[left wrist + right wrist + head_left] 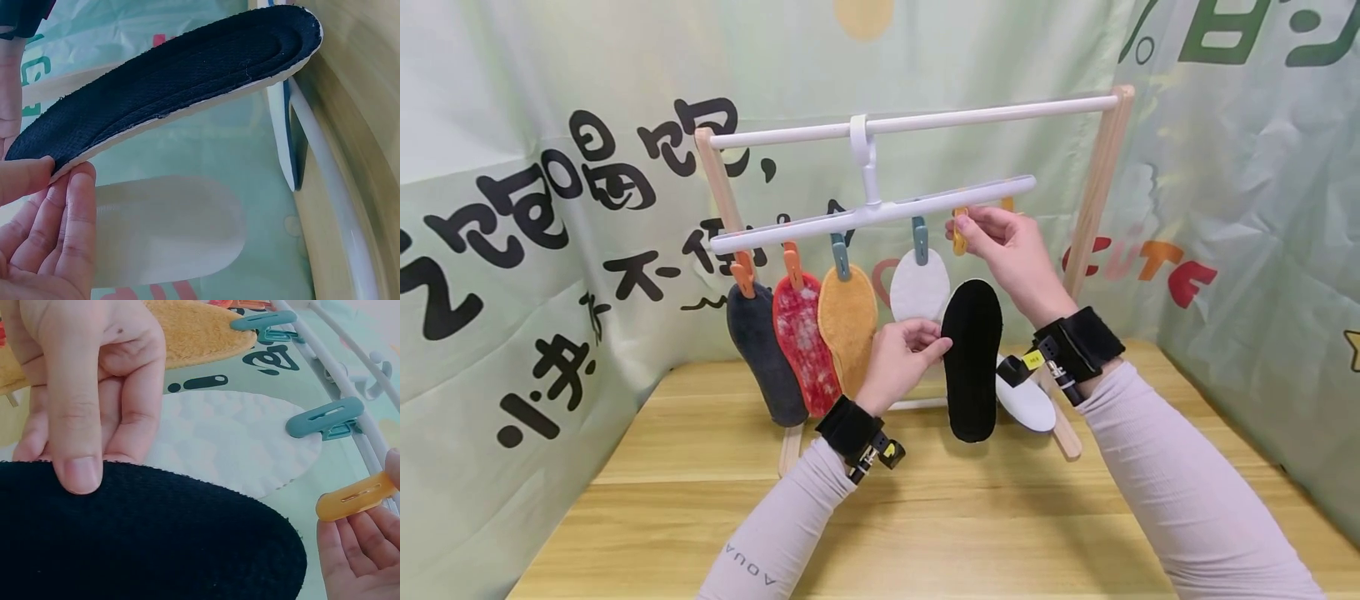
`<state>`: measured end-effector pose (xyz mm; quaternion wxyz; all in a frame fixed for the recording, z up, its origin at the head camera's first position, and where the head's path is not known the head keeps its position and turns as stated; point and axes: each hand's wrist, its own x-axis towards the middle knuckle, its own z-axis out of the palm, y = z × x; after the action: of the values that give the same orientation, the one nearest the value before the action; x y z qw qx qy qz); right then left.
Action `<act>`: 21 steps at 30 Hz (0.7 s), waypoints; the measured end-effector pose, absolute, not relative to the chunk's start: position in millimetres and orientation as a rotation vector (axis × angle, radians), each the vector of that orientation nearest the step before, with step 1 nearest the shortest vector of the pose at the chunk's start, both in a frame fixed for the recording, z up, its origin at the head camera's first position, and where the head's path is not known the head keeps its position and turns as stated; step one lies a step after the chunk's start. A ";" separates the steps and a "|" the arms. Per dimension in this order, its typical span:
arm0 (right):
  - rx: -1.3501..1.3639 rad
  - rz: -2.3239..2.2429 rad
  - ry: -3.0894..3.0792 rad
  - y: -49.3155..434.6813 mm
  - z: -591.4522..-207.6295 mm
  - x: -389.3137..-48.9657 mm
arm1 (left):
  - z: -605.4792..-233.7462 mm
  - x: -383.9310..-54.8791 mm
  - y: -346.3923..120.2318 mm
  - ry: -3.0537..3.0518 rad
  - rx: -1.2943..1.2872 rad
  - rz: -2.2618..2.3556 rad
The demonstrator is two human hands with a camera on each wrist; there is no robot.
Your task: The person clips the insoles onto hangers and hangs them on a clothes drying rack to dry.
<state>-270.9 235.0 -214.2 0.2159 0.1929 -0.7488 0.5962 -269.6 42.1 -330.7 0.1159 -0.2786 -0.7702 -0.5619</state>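
Observation:
My left hand (904, 357) pinches a black insole (972, 367) by its edge, thumb on the black face and fingers behind. The insole hangs upright, apart from the hanger above; its pale underside edge shows in the left wrist view. My right hand (1011, 254) holds a yellow clip (959, 232) between thumb and fingers, close under the right part of the white clip hanger (951, 198). In the right wrist view that clip (353, 497) is beyond the rounded end of the black insole (156, 537). A white insole (919, 283) hangs from a teal clip (921, 242) just left of it.
Dark grey (763, 358), red (805, 342) and yellow (847, 321) insoles hang from clips at the left. A wooden-legged rack (1097, 192) with a white bar carries the hanger. Another white insole (1026, 400) leans near its right foot on the wooden table (962, 533).

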 end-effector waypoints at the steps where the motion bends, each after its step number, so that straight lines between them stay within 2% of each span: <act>1: 0.538 1.646 -2.072 235.3 -214.5 -270.2 | -330.3 -269.5 42.2 -2.255 -0.815 -1.656; 21: 0.517 1.521 -2.027 234.6 -218.1 -266.1 | -324.3 -268.5 43.8 -2.207 -0.795 -1.679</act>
<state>-266.1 234.6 -218.1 0.2739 0.1921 -0.7537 0.5656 -268.5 43.8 -324.3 0.1279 -0.2733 -0.7588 -0.5773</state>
